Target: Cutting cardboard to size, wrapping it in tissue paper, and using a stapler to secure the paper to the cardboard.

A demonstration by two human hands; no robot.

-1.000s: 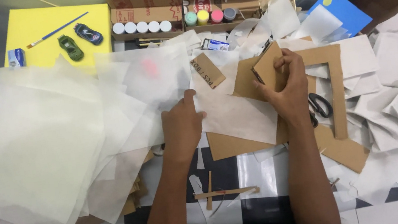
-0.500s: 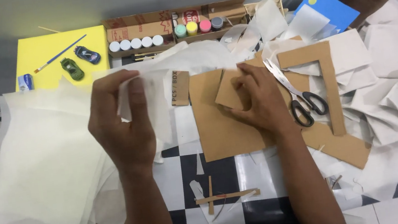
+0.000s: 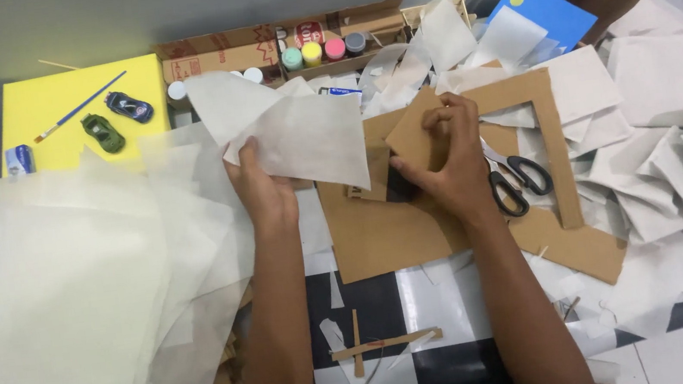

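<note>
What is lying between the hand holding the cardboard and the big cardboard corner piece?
Black-handled scissors lie there, beside the right hand and against the cardboard L-piece, seen from the head camera.

Left hand [image 3: 265,191] lifts tissue sheet [image 3: 300,140]; right hand [image 3: 443,166] grips cardboard piece [image 3: 414,133].

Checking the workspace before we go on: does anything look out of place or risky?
Yes. The open scissors lie right beside the right hand, partly tucked under the cardboard frame. Loose tissue sheets overhang the table's near edge. The left hand holds one sheet.
</note>
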